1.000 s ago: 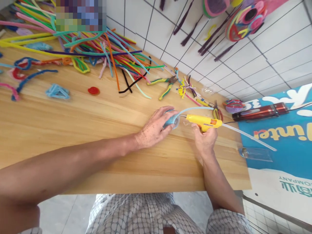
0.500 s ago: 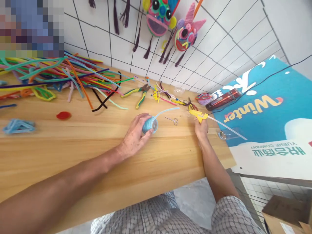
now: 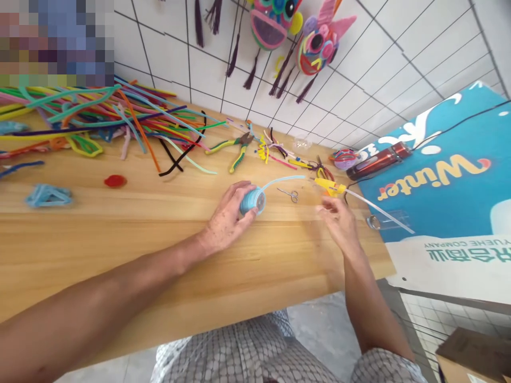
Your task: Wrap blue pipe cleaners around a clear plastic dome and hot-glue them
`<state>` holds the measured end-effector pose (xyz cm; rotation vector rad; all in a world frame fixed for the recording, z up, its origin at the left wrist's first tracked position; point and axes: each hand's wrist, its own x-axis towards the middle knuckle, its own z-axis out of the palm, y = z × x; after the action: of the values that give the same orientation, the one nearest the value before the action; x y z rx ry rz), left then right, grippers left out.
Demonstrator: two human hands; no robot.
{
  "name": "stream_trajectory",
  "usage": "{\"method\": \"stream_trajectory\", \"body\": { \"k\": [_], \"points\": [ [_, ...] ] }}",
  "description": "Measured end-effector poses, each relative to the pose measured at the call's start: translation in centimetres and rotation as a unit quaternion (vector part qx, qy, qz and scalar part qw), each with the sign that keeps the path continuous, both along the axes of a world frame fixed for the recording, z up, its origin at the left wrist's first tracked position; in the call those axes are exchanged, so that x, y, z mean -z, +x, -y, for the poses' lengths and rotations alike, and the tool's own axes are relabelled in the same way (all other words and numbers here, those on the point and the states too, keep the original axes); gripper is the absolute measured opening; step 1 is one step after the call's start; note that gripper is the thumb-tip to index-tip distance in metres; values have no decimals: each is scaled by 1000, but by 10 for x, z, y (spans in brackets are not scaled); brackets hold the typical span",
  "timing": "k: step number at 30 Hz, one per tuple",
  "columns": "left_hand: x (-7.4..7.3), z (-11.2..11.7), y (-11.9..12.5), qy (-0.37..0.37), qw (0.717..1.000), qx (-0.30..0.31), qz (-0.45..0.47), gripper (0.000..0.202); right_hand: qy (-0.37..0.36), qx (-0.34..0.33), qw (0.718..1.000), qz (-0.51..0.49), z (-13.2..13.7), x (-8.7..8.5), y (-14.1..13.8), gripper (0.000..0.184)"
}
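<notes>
My left hand (image 3: 231, 217) grips a small round piece wound with light blue pipe cleaner (image 3: 249, 203), resting on the table. A loose blue end (image 3: 281, 180) curves away from it to the right. My right hand (image 3: 339, 221) hovers over the table, its fingers loosely bent and apart, nothing held. Just beyond its fingertips lies a yellow hot glue gun (image 3: 328, 185) with a long white glue stick (image 3: 381, 213) coming out of its back. Between the two hands is a small pair of scissors (image 3: 290, 195).
Many coloured pipe cleaners (image 3: 131, 122) pile up at the back left. Green-and-yellow pliers (image 3: 239, 151), a red disc (image 3: 115, 181) and a folded blue bundle (image 3: 48, 196) lie on the table (image 3: 159, 213). A dark red cylinder (image 3: 379, 161) and a cable are at right. Decorated masks (image 3: 317, 48) hang behind.
My right hand has let go of the glue gun and drawn back toward me, leaving it on the table. My left hand keeps its hold on the blue-wound piece. The view has shifted slightly.
</notes>
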<state>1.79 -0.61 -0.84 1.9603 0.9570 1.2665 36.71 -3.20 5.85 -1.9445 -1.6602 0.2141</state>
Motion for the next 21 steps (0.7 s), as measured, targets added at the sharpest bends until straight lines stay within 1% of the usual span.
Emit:
{"method": "stream_trajectory", "body": {
  "k": [1,2,4,6,8,10,13,18,21],
  "points": [
    [0,0,0,2,1000,-2,0,46,-8,-48,997,-61,-1,-4,-20,48],
    [0,0,0,3,1000,-3,-1,46,-14,-94,987,-127,-5,-7,-41,47],
    [-1,0,0,6,1000,0,0,46,-15,-158,959,-236,-18,-8,-83,46],
    [-1,0,0,8,1000,7,1,46,-10,-179,931,-319,-33,-5,-117,43],
    [-1,-1,1,10,1000,12,3,46,-6,-196,908,-370,-45,0,-140,42],
    [-1,-1,1,11,1000,12,4,47,-6,-209,892,-400,-50,5,-152,39],
    [-1,-1,2,15,1000,12,2,49,-12,-211,881,-424,-49,11,-155,33],
    [-1,0,2,17,1000,18,-8,52,-17,-195,873,-446,-45,20,-153,32],
    [-1,1,1,19,1000,18,-11,52,-16,-194,880,-433,-45,24,-154,35]
  ]
}}
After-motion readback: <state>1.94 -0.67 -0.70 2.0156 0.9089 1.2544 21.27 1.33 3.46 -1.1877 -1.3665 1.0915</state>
